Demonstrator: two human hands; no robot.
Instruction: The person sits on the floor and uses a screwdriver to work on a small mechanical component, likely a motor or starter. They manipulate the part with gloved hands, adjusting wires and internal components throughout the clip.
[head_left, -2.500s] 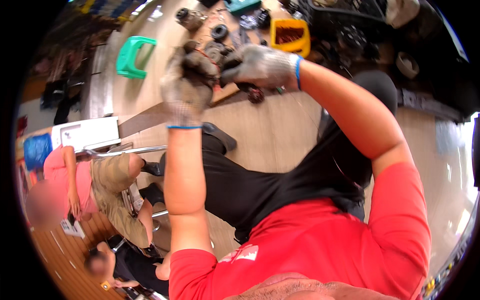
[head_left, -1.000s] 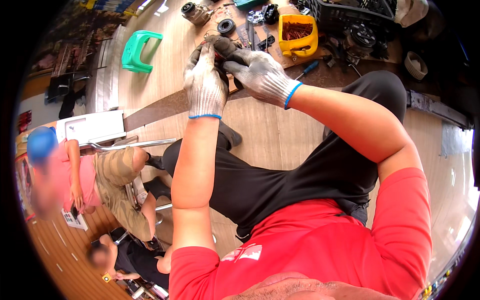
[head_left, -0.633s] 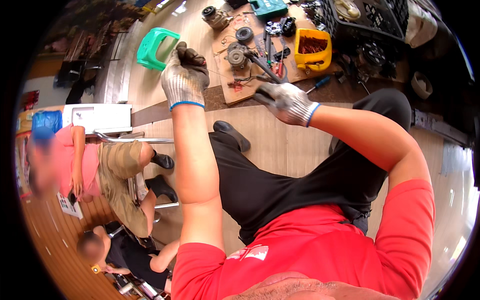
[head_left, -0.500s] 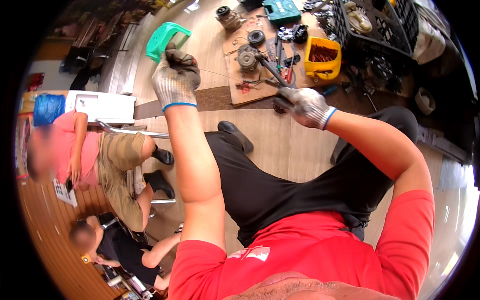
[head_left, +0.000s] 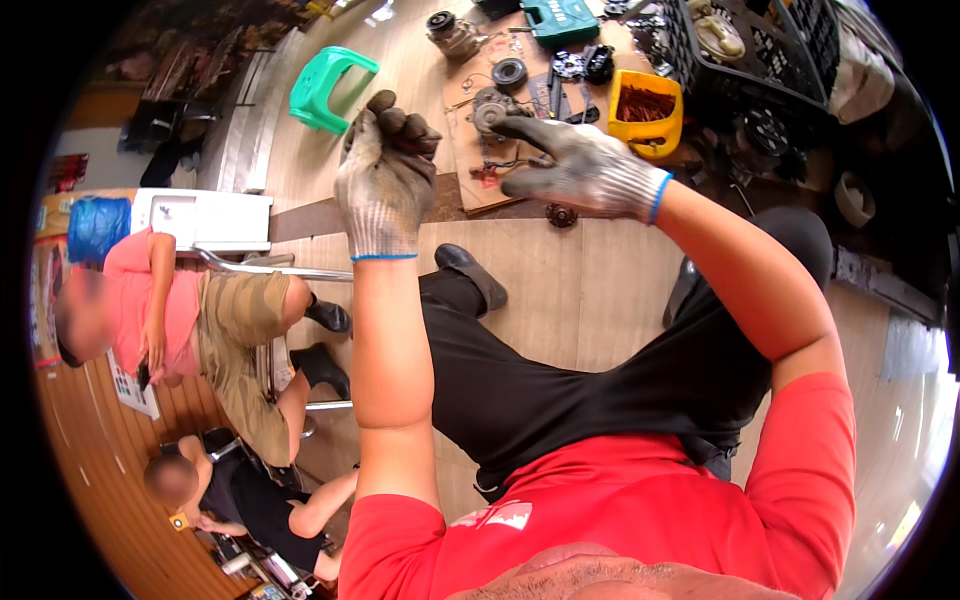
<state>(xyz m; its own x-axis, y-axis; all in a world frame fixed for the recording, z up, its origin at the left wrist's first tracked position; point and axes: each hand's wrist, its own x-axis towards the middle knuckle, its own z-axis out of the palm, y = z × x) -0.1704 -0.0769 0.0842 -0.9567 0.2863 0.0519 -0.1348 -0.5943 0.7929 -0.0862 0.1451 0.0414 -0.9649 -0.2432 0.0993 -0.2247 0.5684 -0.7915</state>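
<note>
the step in hand looks like reaching in over the cardboard sheet (head_left: 480, 198). the right hand (head_left: 590, 170), released with fingers spread, hangs over the near edge, close to the round motor-like part (head_left: 490, 110) by the left edge. the left hand (head_left: 390, 190) is off that edge, fingers curled; whether around anything, i cannot tell. taking the part would call for closing the spread fingers. unlike half a second ago, the right hand opens wide and no thin strand shows between the hands.
</note>
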